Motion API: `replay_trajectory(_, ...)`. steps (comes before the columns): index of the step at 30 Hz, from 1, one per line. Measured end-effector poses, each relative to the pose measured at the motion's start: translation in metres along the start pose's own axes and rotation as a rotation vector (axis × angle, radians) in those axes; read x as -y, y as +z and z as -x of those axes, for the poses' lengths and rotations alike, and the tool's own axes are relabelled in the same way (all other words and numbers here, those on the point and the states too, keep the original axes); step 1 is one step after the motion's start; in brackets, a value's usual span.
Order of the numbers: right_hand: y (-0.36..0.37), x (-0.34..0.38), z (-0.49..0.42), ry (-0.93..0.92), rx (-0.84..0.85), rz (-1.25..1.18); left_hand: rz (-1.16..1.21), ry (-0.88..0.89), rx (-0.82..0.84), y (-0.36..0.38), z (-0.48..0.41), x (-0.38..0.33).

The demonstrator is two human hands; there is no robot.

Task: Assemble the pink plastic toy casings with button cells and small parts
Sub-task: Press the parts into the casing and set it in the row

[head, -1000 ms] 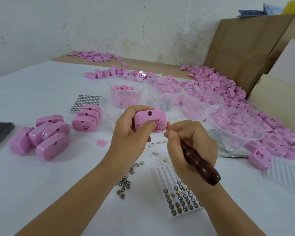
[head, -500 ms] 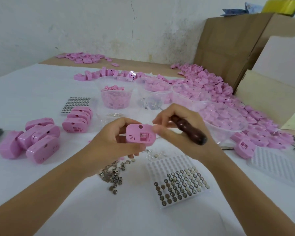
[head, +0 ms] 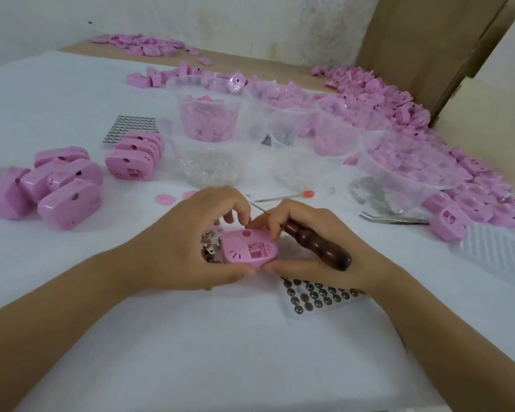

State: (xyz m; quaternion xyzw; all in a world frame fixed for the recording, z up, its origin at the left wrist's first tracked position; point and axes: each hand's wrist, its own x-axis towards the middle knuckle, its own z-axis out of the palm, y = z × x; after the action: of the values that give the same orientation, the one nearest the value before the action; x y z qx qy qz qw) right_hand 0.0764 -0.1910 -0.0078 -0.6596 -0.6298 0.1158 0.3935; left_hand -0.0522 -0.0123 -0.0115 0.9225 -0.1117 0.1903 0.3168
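Casing: A pink casing (head: 248, 251) is held at the centre of the frame, just above the white table cover (head: 250, 358). Its face, with a round hole and a square opening, is turned up toward the camera.
Left hand: The left hand (head: 188, 243) is curled round the casing's left side. The thumb is laid along the lower edge and the fingers are bent over the upper edge.
Right hand: The right hand (head: 312, 251) is closed round a wooden-handled tool (head: 317, 242), whose dark handle lies across the palm. The thumb and a fingertip are also pressed against the casing's right edge.
Tool shaft: The thin metal shaft is pointed toward the upper left, above the casing. Whether its tip touches anything cannot be told, as it ends at the left fingertips.
Button cells: A tray of button cells (head: 315, 297) is seen just below the right hand and is partly covered by it. Loose metal parts (head: 210, 248) are glimpsed under the left hand.
Middle left: Closed casings (head: 60, 179) are grouped there, with a sheet of cells (head: 131, 126) behind them.
Upper centre: Clear tubs (head: 208, 114) of pink and small parts are ranged in a cluster.
Right side: A heap of pink parts (head: 399, 105) is spread before the cardboard boxes (head: 428, 40). Tweezers (head: 393, 218) and an orange-tipped rod (head: 283, 197) are laid near the hands.
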Motion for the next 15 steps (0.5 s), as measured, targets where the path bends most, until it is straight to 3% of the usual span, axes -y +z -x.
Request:
replay_trajectory(3,0.0033,-0.0035,0.0013,0.029,0.008,0.021,-0.046,0.087,0.036,0.0009,-0.0011,0.0012)
replay_trajectory(11,0.007,-0.0038,0.0038,0.07,-0.036,0.078,-0.022,0.076,0.034,0.0013,-0.0013,0.0015)
replay_trajectory(15,0.0061,0.0037,0.0058,0.056,-0.313,0.062,-0.039,0.062,0.038,0.0014,-0.0009,0.0006)
